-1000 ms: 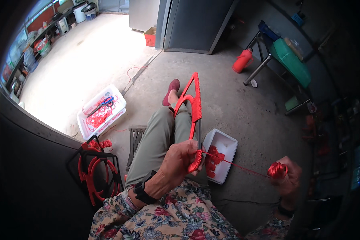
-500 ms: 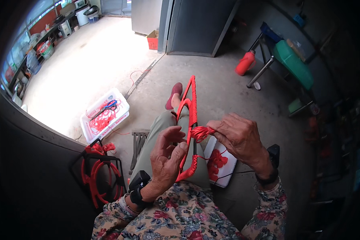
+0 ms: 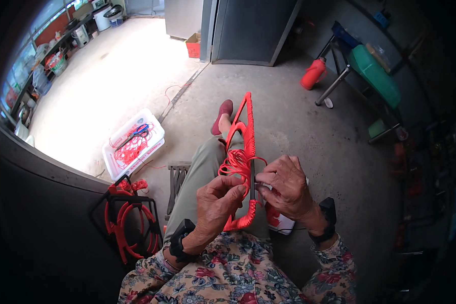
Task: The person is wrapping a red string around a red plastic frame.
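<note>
A frame (image 3: 249, 139) wound with red cord stands upright over my lap, with a bare dark stretch of bar on its near side. My left hand (image 3: 219, 201) is closed, thumb and fingers pinching a looped bundle of red cord (image 3: 236, 163) left of that bar. On the other side, my right hand (image 3: 287, 190) has its fingers curled together at the bare bar; what they hold, if anything, is hidden. A short end of cord loops out above the right fingers. Part of the bundle lies behind the left fingertips.
At left a white tray (image 3: 159, 143) holds red cord and blue-handled scissors (image 3: 139, 130). Below it leans another frame with red rings (image 3: 117, 228). A white tray (image 3: 283, 225) with red cord is partly behind my right hand. A red thermos (image 3: 313, 74) stands by a metal-legged table (image 3: 334, 86).
The cord bundle has passed from my right hand, right of the bar, to my left hand on the left side. My right hand has moved down and closer to the bar.
</note>
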